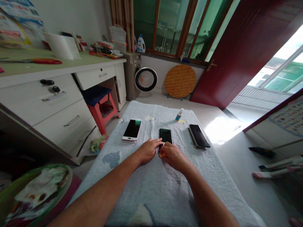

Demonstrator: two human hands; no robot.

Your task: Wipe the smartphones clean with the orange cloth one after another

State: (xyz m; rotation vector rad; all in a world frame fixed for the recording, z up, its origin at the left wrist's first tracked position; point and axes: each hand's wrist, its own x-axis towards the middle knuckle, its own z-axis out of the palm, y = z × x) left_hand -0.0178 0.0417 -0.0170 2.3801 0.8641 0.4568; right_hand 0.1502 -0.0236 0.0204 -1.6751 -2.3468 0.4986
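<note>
A small black smartphone (166, 135) lies face up on the light blue cloth (151, 186), its lower part covered by my hands. My left hand (148, 150) holds its left edge, with the fingertips reaching onto the screen. Over the lower end, my right hand (172, 154) has its fingers curled and pressed down. A bit of something white shows by those fingers, too small to name. To the left, a white smartphone (132, 129) rests on another device. At the right, a black smartphone (199, 135) lies on top of other flat devices. Behind stands a small spray bottle (178, 116).
A white desk (94, 67) with drawers runs along the left, with a red stool (105, 110) under it. A basket (68, 189) of crumpled paper stands at lower left. Farther back are a washing machine (132, 75) with its door open and a round wooden tabletop (180, 81).
</note>
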